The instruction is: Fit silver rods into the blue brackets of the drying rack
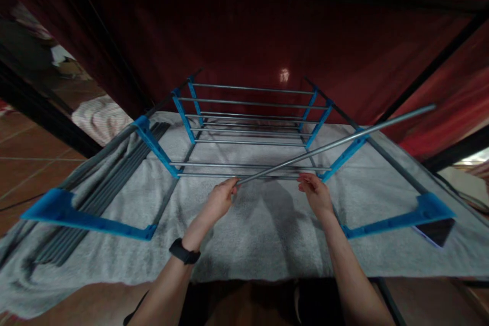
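Note:
My left hand (pixel 222 197) pinches one end of a grey metal rod (pixel 324 147), which slants up and to the right across the rack. A shoe-rack-like frame (pixel 244 165) of grey tubes and blue plastic brackets stands on the cloth, with several crossbars fitted towards its far end. Close to the right end of the nearest crossbar is my right hand (pixel 315 191), its fingers partly bent and apart, with nothing visible in it. The nearest blue brackets, one at the left (pixel 91 216) and one at the right (pixel 401 216), have no crossbar between them.
Several loose grey rods (pixel 103 193) lie side by side at the left on the grey cloth (pixel 244 244). A phone (pixel 437 232) rests partly under the right bracket. Dark red panels (pixel 244 35) rise behind the frame. A striped cloth (pixel 101 117) sits beyond the left edge.

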Available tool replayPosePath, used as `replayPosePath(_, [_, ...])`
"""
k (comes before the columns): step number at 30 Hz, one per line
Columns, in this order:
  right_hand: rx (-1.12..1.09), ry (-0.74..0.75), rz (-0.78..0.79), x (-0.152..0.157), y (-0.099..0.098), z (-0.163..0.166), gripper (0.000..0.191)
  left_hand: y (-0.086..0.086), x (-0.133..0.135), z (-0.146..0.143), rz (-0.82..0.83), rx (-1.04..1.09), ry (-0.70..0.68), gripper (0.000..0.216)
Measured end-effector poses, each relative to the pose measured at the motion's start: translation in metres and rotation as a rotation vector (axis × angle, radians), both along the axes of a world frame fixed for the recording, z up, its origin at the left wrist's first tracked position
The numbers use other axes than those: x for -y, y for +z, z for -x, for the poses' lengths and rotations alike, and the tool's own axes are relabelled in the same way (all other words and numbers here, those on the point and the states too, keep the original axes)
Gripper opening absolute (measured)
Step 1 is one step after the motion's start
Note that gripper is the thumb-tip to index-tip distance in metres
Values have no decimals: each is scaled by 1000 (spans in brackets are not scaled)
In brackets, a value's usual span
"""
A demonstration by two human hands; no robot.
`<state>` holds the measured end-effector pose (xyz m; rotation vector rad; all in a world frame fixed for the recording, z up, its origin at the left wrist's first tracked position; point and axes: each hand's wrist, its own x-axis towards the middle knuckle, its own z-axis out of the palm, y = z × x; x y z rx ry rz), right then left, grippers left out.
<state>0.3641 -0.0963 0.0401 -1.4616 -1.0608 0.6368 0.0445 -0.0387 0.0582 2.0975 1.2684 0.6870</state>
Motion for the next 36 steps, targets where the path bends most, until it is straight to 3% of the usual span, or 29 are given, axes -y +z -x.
replayPosePath(5, [-126,-13,-35,1,13,-4,36,3,-3,23,46,-74,5,31])
replayPosePath(9, [-200,-30,-48,3,21,-2,36,-6,-9,41,83,-122,19,31])
replayPosePath(13, [-248,-44,-53,4,22,-2,41,-13,-15,56,149,-172,29,36])
replayPosePath(17, [-327,-38,-77,3,21,-5,44,-9,-14,66,162,-299,73,42])
replayPosePath(25, [-637,-53,-119,6,26,-5,44,-2,-11,72,138,-425,73,46])
replayPosePath(32, [-753,-205,-105,7,18,-22,24,-1,-13,67,120,-470,66,36])
replayPosePath(36, [-788,-255,-75,9,9,-35,16,1,-15,67,113,-514,139,24])
